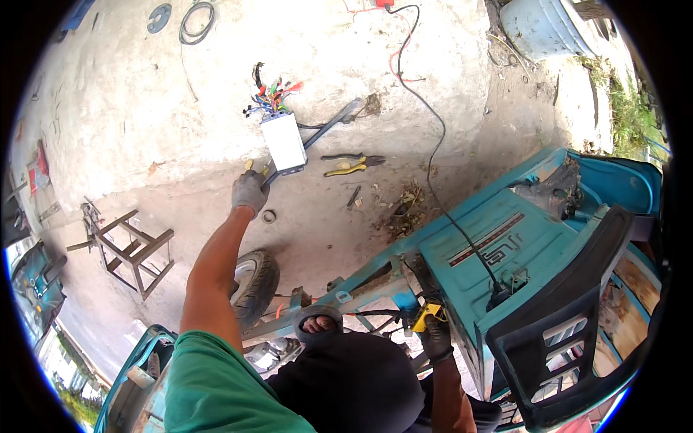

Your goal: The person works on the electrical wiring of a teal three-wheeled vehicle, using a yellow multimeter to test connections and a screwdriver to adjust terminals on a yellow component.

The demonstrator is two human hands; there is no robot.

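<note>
My left hand [250,191], in a grey glove, reaches down to the ground. It is closed at the lower end of a dark bar [333,124], beside yellow bits; what it grips is unclear. Next to it lies a silver box [284,143], with a bundle of coloured wires [271,97] fanning from its far end. To the right rest pliers with yellow and black handles [352,164]. Low on the right, my right hand [437,339], in a dark glove, is wrapped round a yellow and black object [428,316] at the teal vehicle's frame. Its kind is too small to tell.
A teal vehicle body [498,245] with a black frame fills the right. A black cable [440,130] crosses the ground to it. A tyre [256,289] and a rusty metal stand [137,249] are on the left. A pale blue tub [545,29] stands far right.
</note>
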